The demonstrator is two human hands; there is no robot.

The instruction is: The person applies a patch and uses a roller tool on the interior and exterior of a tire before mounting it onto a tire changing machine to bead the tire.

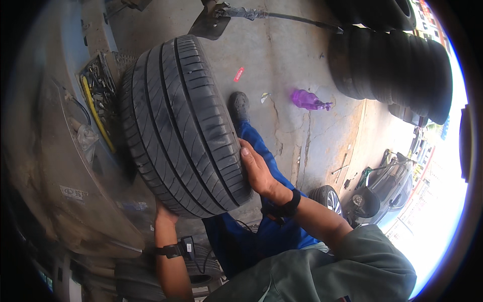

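A large black tyre (176,126) with a grooved tread stands tilted in front of me, between my two hands. My left hand (166,215) grips its lower left edge; the fingers are mostly hidden behind the rubber. Against the right sidewall presses my right hand (257,170), its fingers closed on the edge near the tread. Both of my wrists wear black bands. The tyre's far side and its inner opening are out of sight.
To the left stands a worn grey machine cabinet (50,171) with a yellow-edged tool tray (100,85). A stack of tyres (392,70), a purple plastic item (308,99) and a red strip (239,74) lie beyond. A wheel (329,198) and a car (390,183) are at right.
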